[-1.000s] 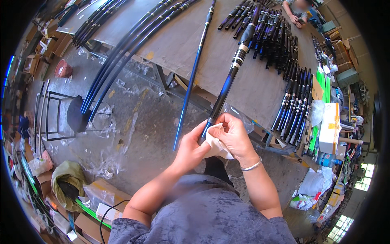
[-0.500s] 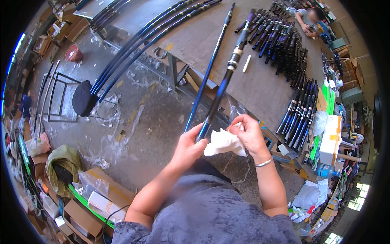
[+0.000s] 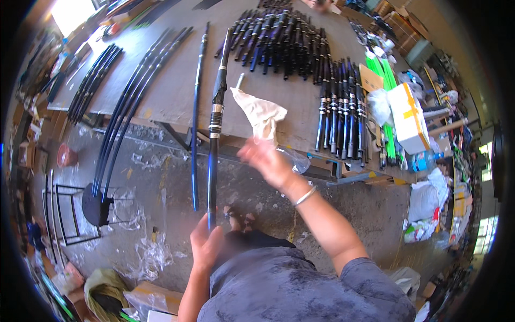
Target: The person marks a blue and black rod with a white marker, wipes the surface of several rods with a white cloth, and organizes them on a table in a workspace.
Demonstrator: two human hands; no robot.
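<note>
My left hand (image 3: 206, 241) is closed round the lower end of a dark blue and black fishing rod (image 3: 213, 166). The rod stands almost upright in view, its reel seat and silvery rings reaching over the table. A white cloth (image 3: 263, 114) lies crumpled at the table's front edge, to the right of the rod. Just below the cloth is my right hand (image 3: 268, 161), smeared by motion, its fingers reaching out and seemingly not gripping the cloth. Left of the held rod, a thinner blue rod (image 3: 198, 107) extends over the table edge.
On the table (image 3: 161, 102) lie a big pile of rod sections (image 3: 284, 43), a row of rods (image 3: 343, 107) and a left bundle (image 3: 94, 80). Long rods (image 3: 126, 107) lean from a black-topped stool (image 3: 96, 206). A white box (image 3: 409, 118) stands at right; plastic litters the floor.
The cloth has left my right hand's grip and is now on the table edge. My left hand has moved down and left with the rod, which is more upright. The view has turned left.
</note>
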